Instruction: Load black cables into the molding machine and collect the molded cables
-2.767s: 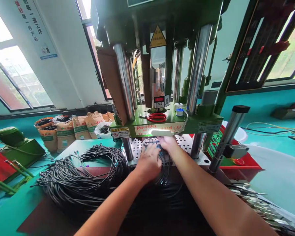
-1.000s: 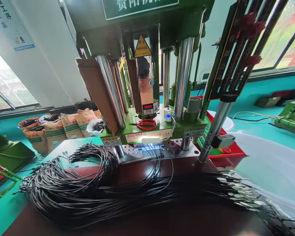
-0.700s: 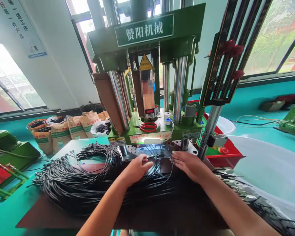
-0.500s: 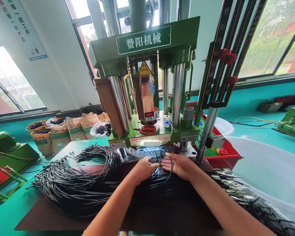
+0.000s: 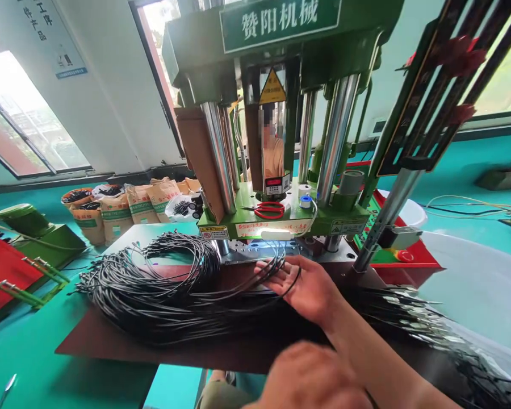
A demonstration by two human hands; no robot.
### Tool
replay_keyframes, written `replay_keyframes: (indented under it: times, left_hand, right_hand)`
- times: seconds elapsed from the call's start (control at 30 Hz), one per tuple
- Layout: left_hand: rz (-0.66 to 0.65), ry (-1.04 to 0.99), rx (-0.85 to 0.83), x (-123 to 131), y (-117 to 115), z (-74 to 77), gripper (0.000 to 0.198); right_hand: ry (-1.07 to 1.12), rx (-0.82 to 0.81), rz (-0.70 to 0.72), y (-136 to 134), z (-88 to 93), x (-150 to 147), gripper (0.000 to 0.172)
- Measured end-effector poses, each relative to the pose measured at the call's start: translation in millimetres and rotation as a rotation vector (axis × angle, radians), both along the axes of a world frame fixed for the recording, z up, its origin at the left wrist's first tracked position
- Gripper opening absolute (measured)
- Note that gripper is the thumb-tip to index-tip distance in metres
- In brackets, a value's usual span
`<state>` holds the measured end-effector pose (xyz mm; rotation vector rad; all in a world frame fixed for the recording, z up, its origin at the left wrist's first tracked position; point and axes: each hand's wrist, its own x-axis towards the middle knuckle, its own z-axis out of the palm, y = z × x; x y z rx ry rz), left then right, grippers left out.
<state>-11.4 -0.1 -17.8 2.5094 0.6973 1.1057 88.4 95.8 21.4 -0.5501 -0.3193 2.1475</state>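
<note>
My right hand (image 5: 310,289) is palm up in front of the press, its fingers under a few thin black cables (image 5: 276,262). One cable bends across the palm below the thumb. These cables run up to the metal mold plate (image 5: 255,249) under the press. Low in the view, close to the camera, my left hand (image 5: 315,378) is smeared by motion, and its fingers cannot be made out. A thick bundle of black cables (image 5: 145,301) lies coiled on the brown board (image 5: 111,343) to the left and passes below my right hand.
The green press (image 5: 281,68) stands ahead, with red-handled snips (image 5: 269,210) and a blue-and-white tape roll (image 5: 305,202) on its ledge. Cable ends with pale metal pieces (image 5: 413,312) lie at right, beside a white tub (image 5: 485,284) and red control box (image 5: 413,258). Sacks (image 5: 119,213) stand behind left.
My left hand has left the cables and come down and right, towards the camera. My right hand stays by the mold with cables across its fingers. The view has shifted and moved closer.
</note>
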Motion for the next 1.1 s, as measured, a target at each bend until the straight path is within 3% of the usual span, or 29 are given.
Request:
replay_keyframes:
  times: [0.07,0.13,0.23,0.33,0.43,0.53,0.63,0.8,1.1]
  left_hand:
    - [-0.060,0.004,0.062,0,-8,-11.1,0.014]
    - [0.076,0.037,-0.017,-18,4,-9.3,0.021]
    - [0.261,0.187,-0.244,-69,40,7.4,0.044]
    - [0.345,0.409,-0.376,-118,65,21.8,0.050]
    - [0.313,0.602,-0.398,-145,71,30.8,0.054]
    - [0.279,0.727,-0.450,-150,72,40.4,0.055]
    - [0.316,0.768,-0.510,-147,77,46.6,0.044]
    - [0.405,0.690,-0.528,-143,83,42.1,0.016]
    - [0.464,0.603,-0.527,-145,84,37.9,0.008]
  right_hand:
    - [-0.005,0.033,-0.069,-1,14.5,-9,0.017]
    - [-0.028,0.068,-0.110,1,27.0,-15,0.017]
    - [-0.041,0.139,-0.105,2,35.6,-19,0.019]
    - [-0.099,0.300,-0.058,1,27.5,-12,0.025]
    - [-0.506,0.573,0.011,1,7.3,3,0.040]
    - [-1.170,0.967,0.126,6,-12.8,13,0.040]
    - [-1.495,1.238,0.291,10,-22.7,13,0.041]
    - [-1.571,1.310,0.358,14,-22.9,0,0.034]
    - [-1.592,1.320,0.268,24,-30.0,-5,0.016]
